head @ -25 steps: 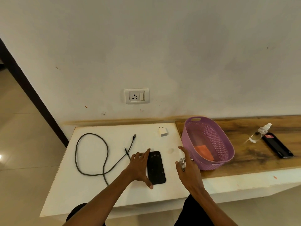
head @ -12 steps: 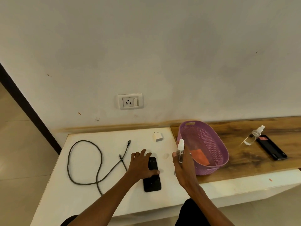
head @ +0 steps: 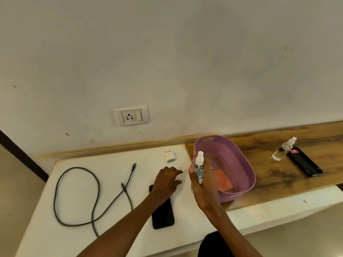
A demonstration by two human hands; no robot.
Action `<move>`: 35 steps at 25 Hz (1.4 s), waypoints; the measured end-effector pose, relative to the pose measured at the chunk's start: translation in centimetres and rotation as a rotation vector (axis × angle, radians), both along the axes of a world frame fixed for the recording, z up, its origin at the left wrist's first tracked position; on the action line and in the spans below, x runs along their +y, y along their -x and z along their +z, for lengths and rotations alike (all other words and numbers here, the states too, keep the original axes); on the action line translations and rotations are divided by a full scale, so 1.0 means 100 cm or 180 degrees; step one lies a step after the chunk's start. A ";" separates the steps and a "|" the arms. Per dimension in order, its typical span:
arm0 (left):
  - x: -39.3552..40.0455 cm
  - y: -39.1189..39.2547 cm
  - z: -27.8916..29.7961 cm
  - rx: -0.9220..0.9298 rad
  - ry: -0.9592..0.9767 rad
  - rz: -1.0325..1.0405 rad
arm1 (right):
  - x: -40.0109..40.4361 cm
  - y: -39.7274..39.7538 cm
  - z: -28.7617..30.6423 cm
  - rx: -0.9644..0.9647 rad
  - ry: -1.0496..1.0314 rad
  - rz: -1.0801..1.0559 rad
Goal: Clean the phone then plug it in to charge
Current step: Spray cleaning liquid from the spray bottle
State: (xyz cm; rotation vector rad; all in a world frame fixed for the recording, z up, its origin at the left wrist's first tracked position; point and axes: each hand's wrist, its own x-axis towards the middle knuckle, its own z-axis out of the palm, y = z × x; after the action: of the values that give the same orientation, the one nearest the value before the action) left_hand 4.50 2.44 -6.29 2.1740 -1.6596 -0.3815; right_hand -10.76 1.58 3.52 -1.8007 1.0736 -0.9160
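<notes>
Your right hand [head: 203,188] holds a small clear spray bottle with a white nozzle [head: 199,166] upright above the white counter [head: 78,186], its fingers [head: 191,172] curled around the bottle's body, just in front of the lilac perforated plastic basket [head: 235,164]. Your left hand [head: 167,180] reaches forward over the top end of the black smartphone [head: 164,215], fingers loosely extended and slightly apart, gripping nothing. The phone lies flat on the counter near its front edge, its upper part hidden beneath your wrist.

To the left, a dark braided charging cable [head: 78,197] lies in a loose loop on the counter, both connectors free. A white plug-in charging adapter [head: 169,156] rests on the counter near the wall, beyond your left hand. A white wall socket with a switch [head: 131,115] sits on the wall above. An orange cloth [head: 221,179] lies inside the basket. On the wooden section of counter [head: 278,182] to the right, a second clear spray bottle [head: 283,149] lies just beside a second black phone [head: 304,162].
</notes>
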 end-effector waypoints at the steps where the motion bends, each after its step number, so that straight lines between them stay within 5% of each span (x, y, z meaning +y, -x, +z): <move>1: -0.004 0.001 -0.004 -0.0042 -0.0021 -0.0013 | -0.003 0.000 -0.001 0.0006 -0.0005 -0.0016; 8: -0.006 -0.002 -0.003 0.0402 0.0268 0.0310 | -0.005 0.002 -0.004 0.0122 0.0003 -0.0031; 15: 0.009 -0.012 0.089 0.1201 0.1250 0.0368 | 0.019 -0.004 0.014 0.0120 0.0041 -0.0048; 26: 0.062 0.001 0.207 0.1250 0.1947 0.0065 | 0.063 -0.015 0.060 0.0220 0.0110 0.0092; 35: 0.104 -0.004 0.228 0.1005 0.1889 -0.0192 | 0.092 -0.027 0.078 -0.0025 0.0236 0.0249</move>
State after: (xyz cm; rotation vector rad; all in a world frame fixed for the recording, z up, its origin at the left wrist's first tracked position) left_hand 4.86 12.81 16.50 1.5445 -1.4327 -0.1979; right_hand -8.10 10.77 11.34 -1.8849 0.9685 -0.9256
